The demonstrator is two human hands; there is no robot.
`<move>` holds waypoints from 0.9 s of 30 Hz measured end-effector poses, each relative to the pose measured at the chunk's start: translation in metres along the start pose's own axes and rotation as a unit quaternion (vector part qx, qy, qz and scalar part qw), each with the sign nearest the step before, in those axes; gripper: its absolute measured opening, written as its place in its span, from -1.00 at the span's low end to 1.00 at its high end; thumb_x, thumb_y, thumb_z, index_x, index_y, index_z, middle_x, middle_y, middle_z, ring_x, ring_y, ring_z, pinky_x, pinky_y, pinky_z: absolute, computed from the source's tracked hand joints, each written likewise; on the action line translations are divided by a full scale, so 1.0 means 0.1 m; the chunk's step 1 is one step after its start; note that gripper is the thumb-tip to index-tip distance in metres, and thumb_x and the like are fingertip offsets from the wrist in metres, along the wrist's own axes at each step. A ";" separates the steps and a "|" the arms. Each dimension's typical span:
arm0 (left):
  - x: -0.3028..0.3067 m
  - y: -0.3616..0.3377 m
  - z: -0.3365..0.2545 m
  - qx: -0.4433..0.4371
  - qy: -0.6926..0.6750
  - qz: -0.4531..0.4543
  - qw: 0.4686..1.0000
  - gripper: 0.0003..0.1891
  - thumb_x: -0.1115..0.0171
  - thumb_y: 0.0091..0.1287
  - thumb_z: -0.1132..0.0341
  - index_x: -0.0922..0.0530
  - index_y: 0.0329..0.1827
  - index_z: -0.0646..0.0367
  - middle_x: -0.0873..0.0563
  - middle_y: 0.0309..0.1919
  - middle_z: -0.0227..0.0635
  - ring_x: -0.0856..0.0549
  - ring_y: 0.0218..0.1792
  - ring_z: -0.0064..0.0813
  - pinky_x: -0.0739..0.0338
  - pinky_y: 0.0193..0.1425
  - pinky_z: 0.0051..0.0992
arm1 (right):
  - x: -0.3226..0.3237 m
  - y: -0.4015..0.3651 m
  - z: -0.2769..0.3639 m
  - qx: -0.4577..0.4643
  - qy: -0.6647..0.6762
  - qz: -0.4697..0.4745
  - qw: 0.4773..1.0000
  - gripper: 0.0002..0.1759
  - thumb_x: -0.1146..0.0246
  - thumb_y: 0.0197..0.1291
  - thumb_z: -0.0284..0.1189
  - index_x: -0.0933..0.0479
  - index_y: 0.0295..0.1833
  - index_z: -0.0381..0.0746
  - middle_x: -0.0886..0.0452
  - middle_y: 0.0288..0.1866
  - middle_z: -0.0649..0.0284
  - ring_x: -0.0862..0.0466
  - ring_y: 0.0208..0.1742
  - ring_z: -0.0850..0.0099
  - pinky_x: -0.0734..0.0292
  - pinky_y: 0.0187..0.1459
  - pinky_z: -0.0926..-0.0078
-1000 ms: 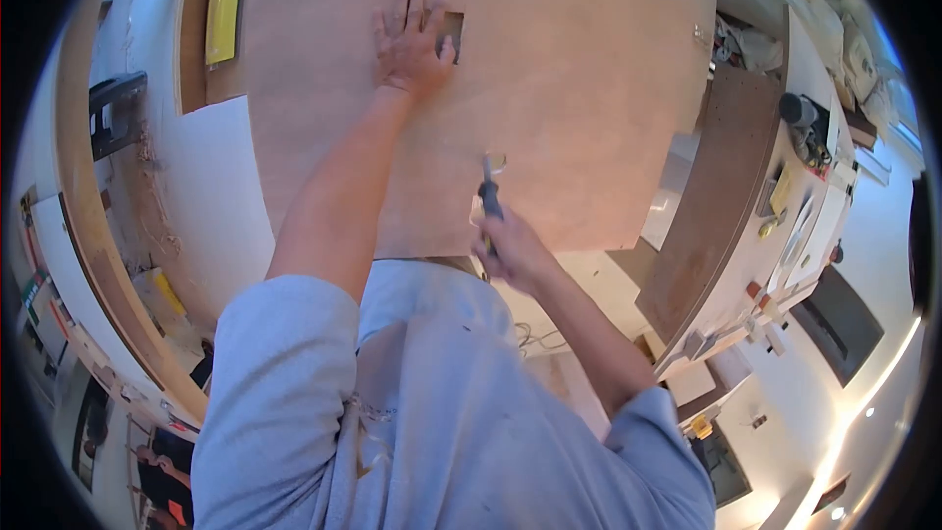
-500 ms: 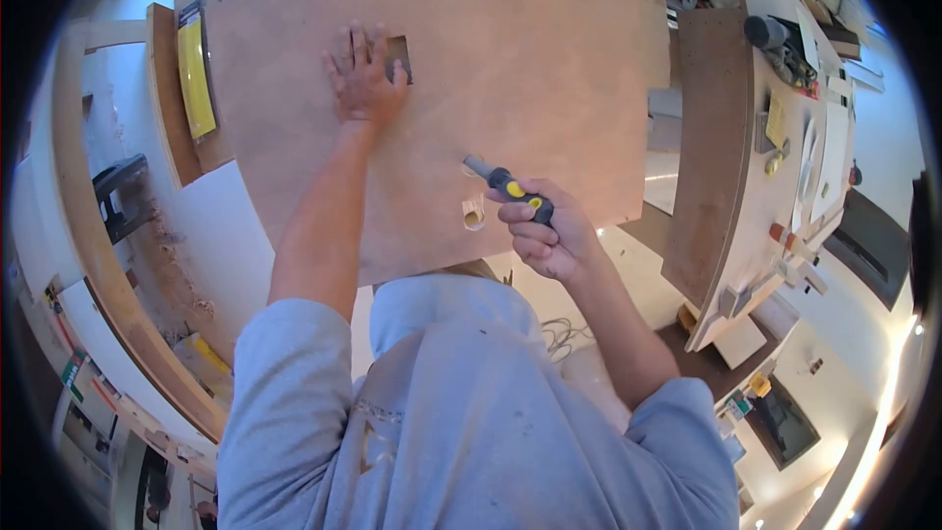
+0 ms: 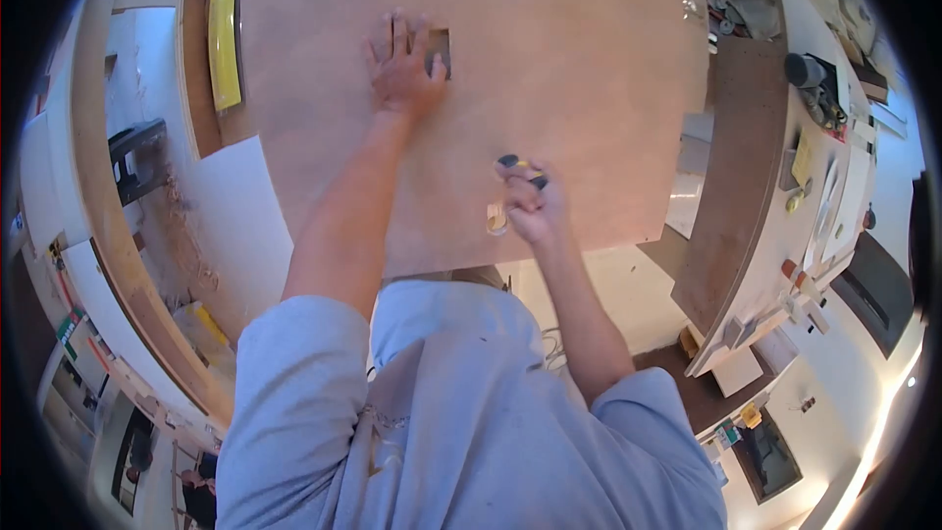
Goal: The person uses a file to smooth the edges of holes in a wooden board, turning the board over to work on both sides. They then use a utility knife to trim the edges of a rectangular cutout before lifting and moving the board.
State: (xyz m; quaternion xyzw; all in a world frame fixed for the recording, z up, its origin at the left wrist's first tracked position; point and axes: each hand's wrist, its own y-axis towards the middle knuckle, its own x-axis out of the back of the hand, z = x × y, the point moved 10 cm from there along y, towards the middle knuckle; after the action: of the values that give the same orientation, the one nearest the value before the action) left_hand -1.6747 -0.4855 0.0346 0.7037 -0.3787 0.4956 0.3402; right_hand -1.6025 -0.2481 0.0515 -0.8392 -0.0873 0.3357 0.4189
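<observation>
A large plywood board [image 3: 569, 59] lies flat in front of me. My left hand [image 3: 402, 64] rests palm down on it, fingers spread, right beside a small square cutout [image 3: 439, 47]. My right hand [image 3: 530, 204] is closed around a tool with a black and yellow handle [image 3: 520, 166], held over the board near its front edge. A small pale wooden piece [image 3: 497, 221] sits on the board just left of that hand. The tool's tip is hidden by my fingers.
A yellow-labelled pack [image 3: 225, 39] lies on a wooden strip left of the board. A brown panel [image 3: 731, 186] and a white bench with tools [image 3: 814, 137] stand to the right. Wood shavings [image 3: 182, 226] lie at the left. My grey shirt fills the lower view.
My right hand has turned the tool from lying sideways to pointing more upright and has drawn slightly left toward the pale piece. My left hand stays flat by the cutout.
</observation>
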 end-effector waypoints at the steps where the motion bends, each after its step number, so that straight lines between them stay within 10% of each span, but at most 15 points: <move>1: 0.02 0.10 0.02 0.003 0.012 0.003 1.000 -0.27 -0.16 0.28 0.01 -0.27 0.55 -0.13 -0.14 0.59 -0.14 -0.01 0.63 -0.14 0.24 0.60 0.21 | -0.16 -0.09 -0.04 -0.009 0.001 0.035 0.999 -0.57 -0.04 0.43 -0.33 -0.31 0.13 -0.53 -0.40 -0.48 0.35 -0.16 -0.79 0.61 -0.08 -0.75 0.62; 4: 0.01 0.05 0.05 0.011 -0.019 0.027 0.999 -0.26 -0.17 0.27 0.00 -0.25 0.56 -0.15 -0.13 0.60 -0.14 0.01 0.63 -0.13 0.23 0.59 0.21 | -0.29 -0.78 -0.29 -0.037 -0.002 0.058 0.998 -0.71 -0.08 0.42 -0.30 -0.37 0.02 -0.32 -0.43 -0.46 0.34 -0.12 -0.79 0.62 -0.08 -0.75 0.63; 7: 0.09 0.07 0.00 0.005 -0.006 0.002 1.000 -0.27 -0.16 0.28 0.00 -0.25 0.56 -0.16 -0.14 0.60 -0.14 0.01 0.63 -0.13 0.23 0.60 0.21 | -0.02 -0.73 -0.51 0.003 -0.308 -0.086 0.947 -0.76 -0.10 0.42 -0.31 -0.35 0.11 -0.14 -0.44 -0.44 0.33 -0.13 -0.79 0.66 -0.08 -0.75 0.64; 9: 0.10 0.08 0.01 0.008 0.018 0.002 1.000 -0.29 -0.14 0.31 0.00 -0.25 0.56 -0.16 -0.14 0.60 -0.14 0.00 0.63 -0.14 0.19 0.60 0.19 | 0.14 -0.55 -0.78 0.023 -0.483 -0.167 0.859 -0.48 -0.14 0.38 -0.34 -0.25 0.40 -0.18 -0.48 -0.45 0.27 -0.10 -0.81 0.66 -0.04 -0.79 0.64; 16: 0.06 0.07 -0.01 0.010 0.017 0.026 0.999 -0.27 -0.13 0.34 0.00 -0.18 0.60 -0.20 -0.07 0.62 -0.16 0.04 0.64 -0.16 0.22 0.61 0.15 | 0.01 -1.21 -0.66 -0.049 -0.538 -0.125 0.832 -0.70 -0.10 0.34 -0.42 -0.30 0.13 -0.22 -0.47 -0.53 0.26 -0.15 -0.81 0.63 -0.04 -0.79 0.63; 19: 0.06 0.07 -0.02 0.006 0.032 0.020 0.999 -0.27 -0.13 0.34 -0.01 -0.18 0.60 -0.19 -0.06 0.62 -0.16 0.05 0.64 -0.16 0.23 0.62 0.14 | 0.19 -0.68 -0.41 -0.061 -0.655 -0.153 0.737 -0.53 -0.12 0.30 -0.43 -0.29 0.31 -0.24 -0.48 -0.52 0.27 -0.23 -0.79 0.58 -0.11 -0.77 0.57; 22: 0.08 0.08 -0.02 0.009 0.030 0.012 0.999 -0.28 -0.12 0.35 -0.01 -0.19 0.59 -0.18 -0.09 0.61 -0.17 0.03 0.64 -0.17 0.22 0.62 0.14 | 0.22 -0.34 -0.03 -0.036 -0.876 -0.120 0.467 -0.45 -0.12 0.26 -0.45 -0.29 0.37 -0.25 -0.53 -0.48 0.22 -0.40 -0.70 0.50 -0.29 -0.68 0.51; 27: 0.07 0.05 -0.01 0.010 0.023 0.016 1.000 -0.29 -0.12 0.33 -0.01 -0.21 0.58 -0.18 -0.11 0.61 -0.19 0.03 0.64 -0.20 0.21 0.62 0.14 | -0.74 -1.04 0.00 0.131 -0.976 -0.038 -0.170 -0.48 -0.14 0.30 -0.50 -0.37 0.39 -0.26 -0.56 -0.41 0.09 -0.60 -0.46 0.32 -0.50 -0.46 0.43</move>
State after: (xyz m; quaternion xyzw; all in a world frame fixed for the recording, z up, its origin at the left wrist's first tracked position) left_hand -1.6781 -0.4889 0.0424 0.6894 -0.3770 0.5208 0.3336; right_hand -1.6448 -0.2137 0.1664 -0.5288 0.3815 -0.7574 0.0337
